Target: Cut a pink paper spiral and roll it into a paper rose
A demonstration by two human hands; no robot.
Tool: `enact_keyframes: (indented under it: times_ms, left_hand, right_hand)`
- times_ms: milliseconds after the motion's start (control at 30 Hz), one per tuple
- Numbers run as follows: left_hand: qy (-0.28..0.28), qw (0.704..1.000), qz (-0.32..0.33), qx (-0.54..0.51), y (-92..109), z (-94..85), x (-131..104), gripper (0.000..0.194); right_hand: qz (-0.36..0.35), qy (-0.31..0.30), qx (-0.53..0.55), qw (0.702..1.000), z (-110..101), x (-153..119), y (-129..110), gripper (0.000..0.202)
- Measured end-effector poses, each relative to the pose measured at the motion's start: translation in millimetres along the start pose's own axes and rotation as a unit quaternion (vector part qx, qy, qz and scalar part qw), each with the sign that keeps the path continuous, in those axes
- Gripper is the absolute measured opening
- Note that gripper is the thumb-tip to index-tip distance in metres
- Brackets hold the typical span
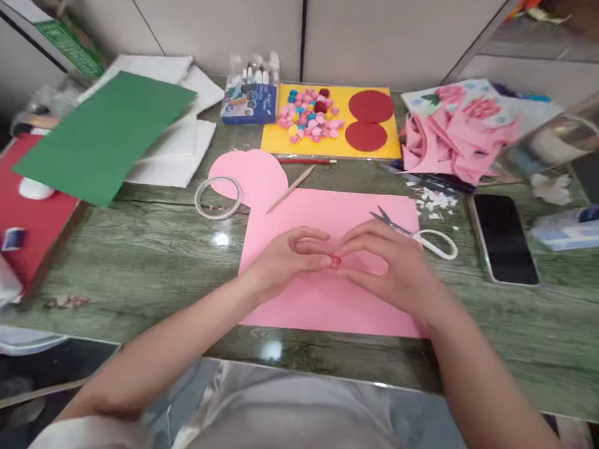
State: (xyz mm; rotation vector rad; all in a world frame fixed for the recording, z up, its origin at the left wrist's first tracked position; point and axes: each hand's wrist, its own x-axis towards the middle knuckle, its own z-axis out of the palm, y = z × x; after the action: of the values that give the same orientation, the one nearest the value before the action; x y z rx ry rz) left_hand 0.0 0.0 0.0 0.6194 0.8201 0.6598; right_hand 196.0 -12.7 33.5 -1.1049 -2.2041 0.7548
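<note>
Above a pink sheet of paper (pixel 296 309), both hands meet at a small red-pink paper roll (pixel 335 260). My left hand (pixel 293 257) pinches it from the left, thumb against the curled fingers. From the other side, my right hand (pixel 391 260) closes in with its fingertips and thumb on the roll's edge. The fingers partly cover the roll, so its exact shape is hard to make out. White-handled scissors (pixel 435 242) lie beside my right hand, blades partly open. A wooden pencil-like stick (pixel 291 189) rests over the sheet's upper left edge.
Behind are pink paper discs (pixel 262 174), a tape roll (pixel 218 198), a red pencil (pixel 306 160), and a yellow sheet (pixel 326 149) bearing small coloured rolls (pixel 313 117) and dark red circles (pixel 371 106). Green paper (pixel 109 136) lies left; pink scraps (pixel 454 145) and a phone (pixel 504 238) lie right.
</note>
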Motion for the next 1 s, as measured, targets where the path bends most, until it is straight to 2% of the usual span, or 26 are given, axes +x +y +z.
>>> enact_keyframes:
  times_ms: [233,433,533,700,800,1000]
  left_hand:
    - [-0.048,0.997,-0.056,0.022,8,1.9,-4,0.037]
    - [-0.086,0.995,-0.041,0.037,7,-0.9,-3,0.037]
    - [-0.06,0.997,-0.014,0.054,5,-0.3,-2,0.037]
    - [0.013,0.991,0.095,0.093,1,5.6,-3,0.038]
    - [0.045,0.986,0.112,0.111,1,9.6,-5,0.038]
    - [0.064,0.979,0.132,0.143,2,12.8,-7,0.036]
  right_hand:
    - [0.017,-0.054,0.066,0.996,-8,1,-1,0.017]
    - [0.023,-0.065,0.084,0.994,-8,-1,0,0.019]
    - [0.037,-0.048,0.072,0.996,-7,0,1,0.012]
    - [0.09,-0.023,0.02,0.995,-2,1,1,0.005]
    - [0.107,-0.026,0.015,0.994,1,2,-1,0.006]
    - [0.115,0.0,0.023,0.993,8,2,-1,0.004]
